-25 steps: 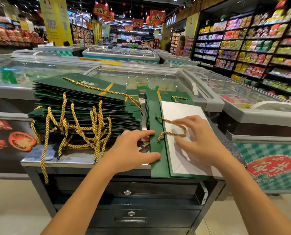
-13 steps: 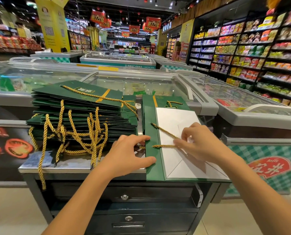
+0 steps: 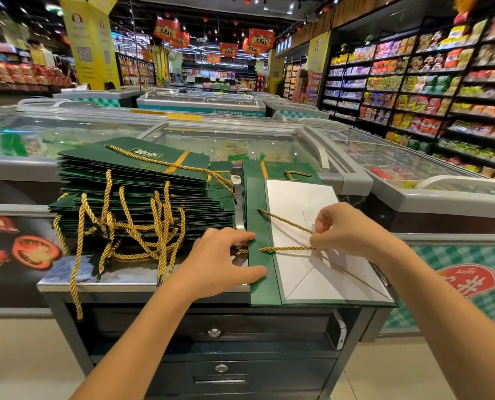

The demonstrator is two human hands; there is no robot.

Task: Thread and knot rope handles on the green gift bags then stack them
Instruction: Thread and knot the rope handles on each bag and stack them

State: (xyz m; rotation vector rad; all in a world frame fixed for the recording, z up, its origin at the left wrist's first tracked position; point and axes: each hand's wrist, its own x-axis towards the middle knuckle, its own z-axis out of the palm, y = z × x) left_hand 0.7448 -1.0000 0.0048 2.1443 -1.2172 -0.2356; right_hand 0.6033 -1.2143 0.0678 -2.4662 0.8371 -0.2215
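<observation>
With the left hand, pressing spread fingers and thumb flat on the near green edge of the gift bag, holding nothing. With the right hand, pinching the gold rope tight between thumb and fingertips, over the white inside of the bag. Set apart, one hand at each end of the rope. Can see the bag lying flat under both hands on the metal counter, long side pointing away from the body. Can see the rope running sideways from two holes by the left hand across to the right hand, like a thin V. Looks like a pull to the right comes next, so a job for the right hand, with the left only holding down. Just past the left hand, can see a pile of bags with ropes hanging off.
</observation>
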